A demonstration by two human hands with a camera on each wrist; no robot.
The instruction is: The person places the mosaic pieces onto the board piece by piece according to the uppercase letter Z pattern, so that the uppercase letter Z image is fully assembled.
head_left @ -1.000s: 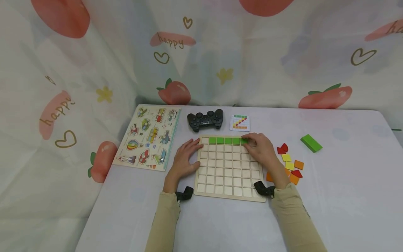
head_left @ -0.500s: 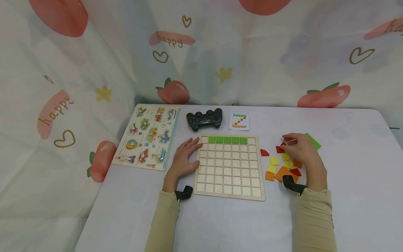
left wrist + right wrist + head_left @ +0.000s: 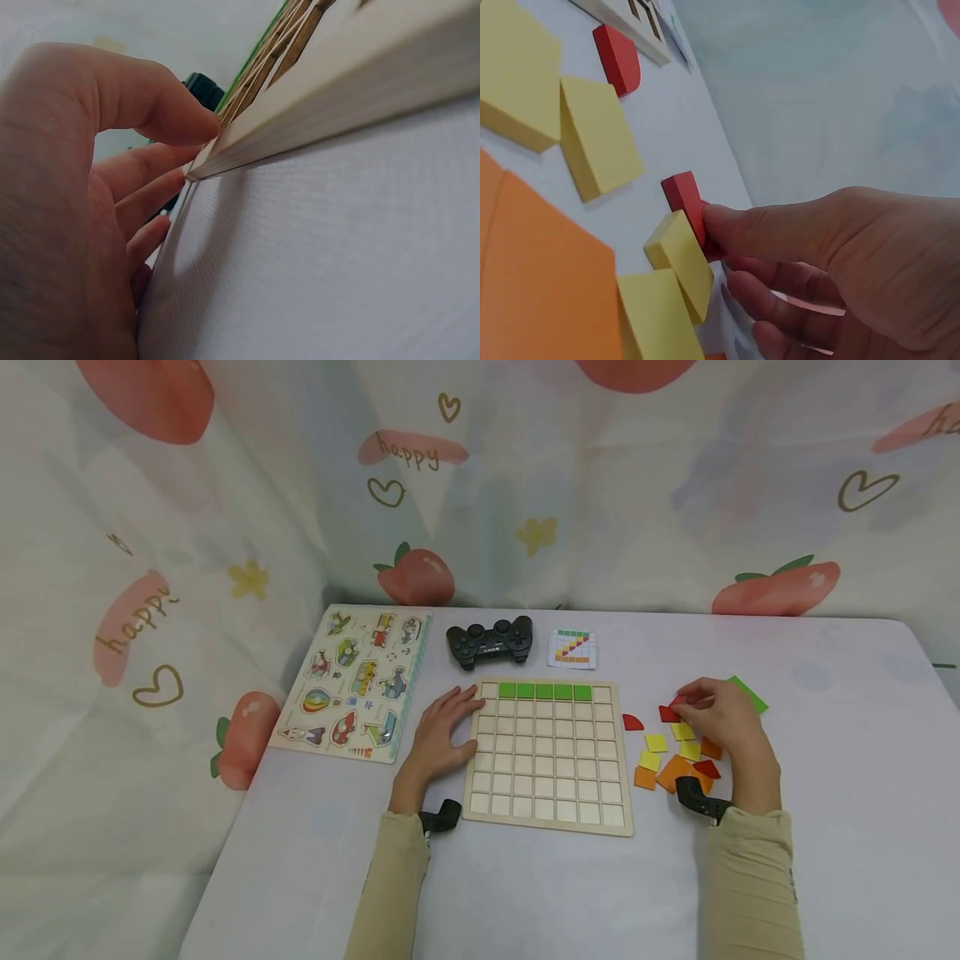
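A wooden grid board (image 3: 549,828) lies on the table, with a row of green square tiles (image 3: 545,692) in its top row. My left hand (image 3: 442,735) rests at the board's left edge, thumb (image 3: 184,124) against the rim and fingers spread. My right hand (image 3: 723,714) is over the loose pieces right of the board. Its thumb (image 3: 735,225) and fingers pinch at a red quarter-circle block (image 3: 709,244), partly hidden by the thumb. Another red block (image 3: 684,196) lies right against it, beside a yellow square block (image 3: 682,255).
Yellow, orange (image 3: 645,778) and red (image 3: 633,722) pieces lie between board and right hand. Green blocks (image 3: 748,693) sit behind that hand. A small pattern card (image 3: 572,649) and a black game controller (image 3: 490,642) stand beyond the board. A picture puzzle (image 3: 352,685) lies at left.
My right hand has left the top row of the board, where it was at the rightmost green tile, and moved right to the red pieces. The left hand stays at the board's edge.
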